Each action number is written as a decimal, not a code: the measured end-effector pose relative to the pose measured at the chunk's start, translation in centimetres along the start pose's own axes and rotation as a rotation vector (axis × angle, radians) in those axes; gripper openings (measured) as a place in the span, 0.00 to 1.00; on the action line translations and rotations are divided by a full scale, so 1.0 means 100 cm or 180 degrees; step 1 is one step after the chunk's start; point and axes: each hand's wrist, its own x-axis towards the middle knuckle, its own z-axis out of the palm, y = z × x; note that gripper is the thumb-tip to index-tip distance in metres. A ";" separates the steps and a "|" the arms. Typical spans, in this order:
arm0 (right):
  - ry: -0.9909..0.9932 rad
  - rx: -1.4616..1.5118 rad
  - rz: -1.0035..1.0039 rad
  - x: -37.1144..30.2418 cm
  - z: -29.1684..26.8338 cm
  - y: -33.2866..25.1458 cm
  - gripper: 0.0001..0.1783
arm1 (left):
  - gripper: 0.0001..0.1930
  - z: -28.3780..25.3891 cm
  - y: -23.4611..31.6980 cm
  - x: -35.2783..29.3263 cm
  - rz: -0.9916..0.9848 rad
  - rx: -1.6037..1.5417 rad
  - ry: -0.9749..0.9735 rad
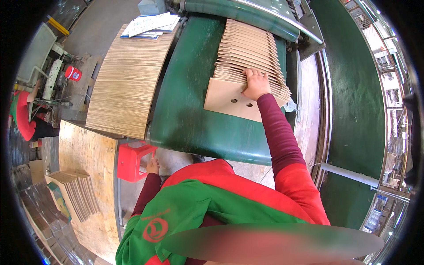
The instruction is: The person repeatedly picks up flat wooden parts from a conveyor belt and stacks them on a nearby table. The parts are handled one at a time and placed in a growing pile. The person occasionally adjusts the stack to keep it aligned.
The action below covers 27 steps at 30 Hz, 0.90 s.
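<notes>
Head view: the right hand [256, 84] lies palm down, fingers partly spread, on the near end of a row of folded cardboard pieces [247, 46]; whether it grips any cannot be told. Beneath its palm is the flat front piece [219, 94], with two dark holes just below the hand. Beyond the fingertips the row runs over a green belt [185, 84] toward a roller [247, 20].

Left of that hand stands a large cardboard stack [126, 79], papers [152, 25] on its far end. The left hand [153, 167] hangs low, loosely curled, beside a red stool [128, 162]; its hold cannot be told. Farther left of it, a wooden surface [84, 148] bears a smaller cardboard bundle [79, 194].
</notes>
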 end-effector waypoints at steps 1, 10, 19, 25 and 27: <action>0.0032 0.0144 0.0097 0.005 0.000 0.001 0.47 | 0.31 -0.002 -0.005 0.000 -0.0206 0.0105 0.0063; 0.0387 -0.0078 0.0000 0.030 -0.004 0.005 0.47 | 0.30 -0.013 -0.030 0.025 0.0158 0.1010 -0.0071; 0.0222 0.0235 -0.0011 0.042 -0.005 0.010 0.42 | 0.29 -0.007 0.016 -0.001 0.0584 0.2055 -0.0335; 0.0160 0.0020 -0.0251 0.043 0.005 0.020 0.48 | 0.31 -0.018 0.019 -0.037 0.0169 0.2044 -0.0325; 0.0040 0.0098 -0.0238 0.059 0.005 0.023 0.53 | 0.32 -0.026 0.013 -0.052 -0.0083 0.2037 -0.0326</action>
